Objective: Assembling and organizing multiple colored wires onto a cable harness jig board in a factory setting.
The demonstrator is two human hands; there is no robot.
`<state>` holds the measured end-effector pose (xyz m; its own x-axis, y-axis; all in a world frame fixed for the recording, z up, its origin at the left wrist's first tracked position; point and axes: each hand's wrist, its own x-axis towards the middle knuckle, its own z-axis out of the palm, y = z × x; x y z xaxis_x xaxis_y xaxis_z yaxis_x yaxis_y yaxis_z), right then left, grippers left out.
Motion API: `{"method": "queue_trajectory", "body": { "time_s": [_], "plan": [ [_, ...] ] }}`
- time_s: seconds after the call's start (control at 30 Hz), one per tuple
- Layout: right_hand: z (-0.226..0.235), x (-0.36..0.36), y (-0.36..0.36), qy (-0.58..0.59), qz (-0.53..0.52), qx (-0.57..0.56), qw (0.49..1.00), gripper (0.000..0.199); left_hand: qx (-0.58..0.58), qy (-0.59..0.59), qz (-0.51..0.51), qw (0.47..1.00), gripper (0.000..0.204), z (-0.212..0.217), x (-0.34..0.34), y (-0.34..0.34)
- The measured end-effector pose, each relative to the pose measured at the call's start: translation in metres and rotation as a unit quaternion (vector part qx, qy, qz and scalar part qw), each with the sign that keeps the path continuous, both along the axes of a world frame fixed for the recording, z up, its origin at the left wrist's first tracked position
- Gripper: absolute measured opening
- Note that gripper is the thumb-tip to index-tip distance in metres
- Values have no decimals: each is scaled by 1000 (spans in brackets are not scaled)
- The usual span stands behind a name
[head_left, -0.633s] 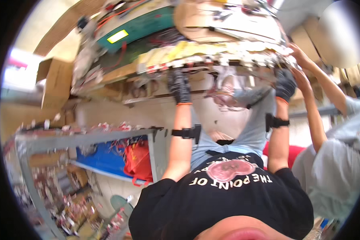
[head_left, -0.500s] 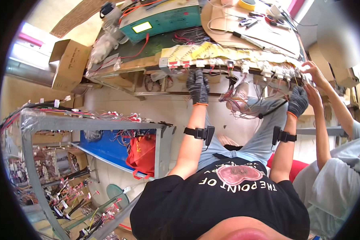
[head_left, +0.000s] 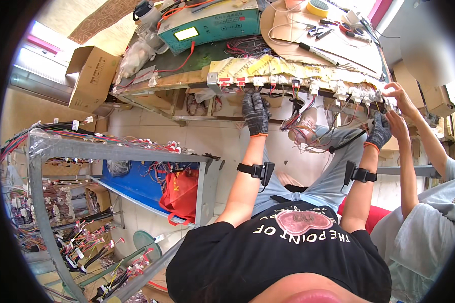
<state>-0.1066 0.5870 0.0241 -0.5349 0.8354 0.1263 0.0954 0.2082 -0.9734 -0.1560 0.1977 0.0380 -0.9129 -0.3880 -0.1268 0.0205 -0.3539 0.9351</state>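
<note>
Both my hands wear dark grey knitted gloves with orange cuffs. My left hand (head_left: pixel 256 115) is raised just under a white connector (head_left: pixel 258 81) on the bench's front edge. Its fingers are drawn together, and whatever lies between them is hidden. Farther right, my right hand (head_left: pixel 379 133) is closed below the right end of the row of white connectors (head_left: pixel 356 94); what it pinches cannot be made out. Between the hands, a bundle of thin coloured wires (head_left: pixel 294 121) hangs from the row. A black-sleeved cable (head_left: pixel 346 144) runs close to my right hand.
A co-worker's hands (head_left: pixel 400 108) work right beside my right hand. On the bench stand a teal tester (head_left: pixel 212 31) with a lit screen and a round board (head_left: pixel 333 43) bearing a marker (head_left: pixel 318 53) and scissors. A metal frame (head_left: pixel 121 150) draped with wire harnesses stands left.
The view has shifted slightly. Both my hands have dropped a little relative to the connector row. The co-worker's hands stay at its right end.
</note>
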Motion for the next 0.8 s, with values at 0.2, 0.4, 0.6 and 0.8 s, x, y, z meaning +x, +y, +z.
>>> {"method": "queue_trajectory", "body": {
  "time_s": [0.2,0.4,0.6,0.8],
  "plan": [
    [3,3,4,-7,8,90,996,25,84,-67,-45,993,6,2,-10,2],
    [9,-8,-14,35,-9,-18,999,18,-58,105,97,988,15,8,2,13],
    [29,-12,-6,-369,69,76,924,56,-424,196,18,884,14,15,40,51],
    [11,-10,19,-338,122,191,913,49,-319,85,-178,927,16,7,41,72]
  ]
}}
